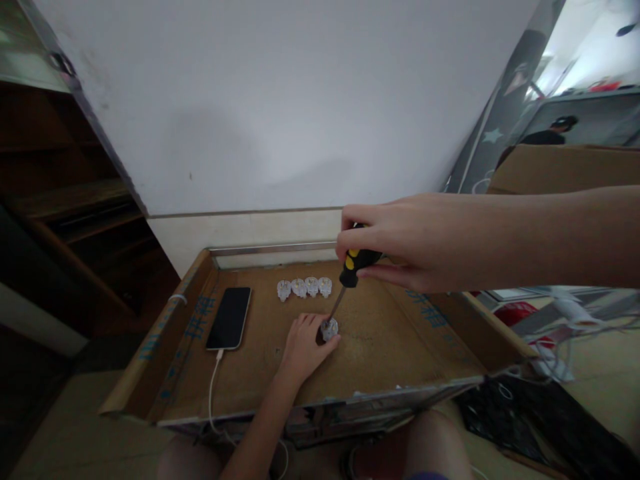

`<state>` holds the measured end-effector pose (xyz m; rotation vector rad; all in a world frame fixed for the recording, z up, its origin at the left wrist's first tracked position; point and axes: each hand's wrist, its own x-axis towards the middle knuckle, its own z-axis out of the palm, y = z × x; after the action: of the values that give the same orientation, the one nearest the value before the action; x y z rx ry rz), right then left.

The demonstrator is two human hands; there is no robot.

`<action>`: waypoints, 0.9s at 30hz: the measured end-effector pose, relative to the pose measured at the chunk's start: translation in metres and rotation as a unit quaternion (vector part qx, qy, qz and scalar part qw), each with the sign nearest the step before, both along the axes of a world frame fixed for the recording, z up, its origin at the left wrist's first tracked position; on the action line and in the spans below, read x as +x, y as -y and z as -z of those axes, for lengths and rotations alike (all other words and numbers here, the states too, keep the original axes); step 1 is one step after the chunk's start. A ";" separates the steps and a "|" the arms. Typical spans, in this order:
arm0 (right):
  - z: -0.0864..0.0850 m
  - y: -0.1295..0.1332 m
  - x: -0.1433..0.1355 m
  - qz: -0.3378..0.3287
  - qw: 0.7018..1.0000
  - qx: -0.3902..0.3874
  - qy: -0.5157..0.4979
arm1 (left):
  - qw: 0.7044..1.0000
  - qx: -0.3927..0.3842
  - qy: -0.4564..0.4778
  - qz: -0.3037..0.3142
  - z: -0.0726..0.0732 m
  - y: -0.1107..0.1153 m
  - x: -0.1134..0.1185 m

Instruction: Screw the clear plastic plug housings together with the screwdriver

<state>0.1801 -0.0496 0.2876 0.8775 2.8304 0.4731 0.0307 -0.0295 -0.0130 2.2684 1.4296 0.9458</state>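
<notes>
My right hand (373, 247) is wrapped round the yellow and black handle of a screwdriver (351, 267), which slants down to the left. Its tip meets a small clear plastic piece (330, 329) lying on the cardboard. The fingers and thumb of my left hand (306, 343) close around that same piece from the left and hold it against the surface. Just behind, several similar clear plastic pieces (305, 287) stand side by side in a row. What kind of part they are is too small to tell.
Brown cardboard (380, 333) with raised side flaps covers the work surface. On the left lies a phone (229, 319) with a white cable (212, 393) running off the front edge. A white wall (280, 120) rises behind. Another person (553, 131) is far off at the upper right.
</notes>
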 end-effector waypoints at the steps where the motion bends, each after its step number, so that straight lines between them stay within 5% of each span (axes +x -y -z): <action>1: 0.000 0.000 0.000 0.000 1.000 0.000 0.001 | 1.000 0.000 0.001 0.000 -0.001 0.000 0.000; 18: -0.010 0.003 0.005 0.004 1.000 0.029 -0.006 | 0.999 0.018 0.026 -0.002 -0.003 0.001 -0.001; 27: -0.019 0.010 0.006 0.021 0.997 0.069 -0.006 | 0.993 0.076 0.043 -0.075 0.001 -0.002 -0.005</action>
<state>0.1859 -0.0594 0.3065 0.9664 2.8109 0.6665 0.0261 -0.0274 -0.0140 2.2195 1.5555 1.2210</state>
